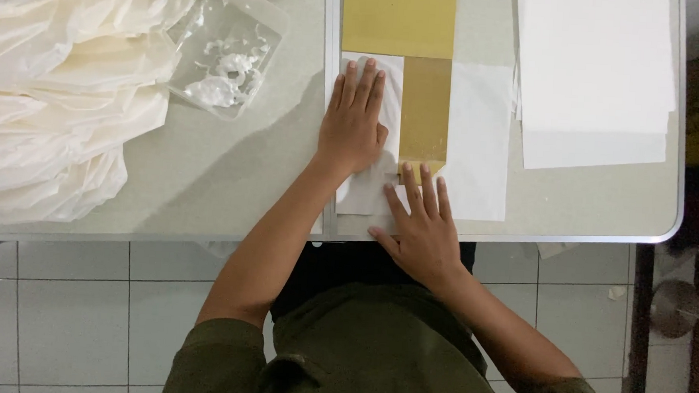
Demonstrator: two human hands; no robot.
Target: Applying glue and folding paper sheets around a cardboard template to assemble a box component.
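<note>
Pressing flat: left hand (355, 121) on white sheet (366, 185), right hand (421, 224) spread, seemingly touching gold strip (425, 113).

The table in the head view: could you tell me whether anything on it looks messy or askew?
Mostly tidy. The clear plastic tray holds smeared white paste, and thin cream sheets lie in a loose, crumpled heap at the left. Both hands, left hand and right hand, press flat on white paper.
</note>
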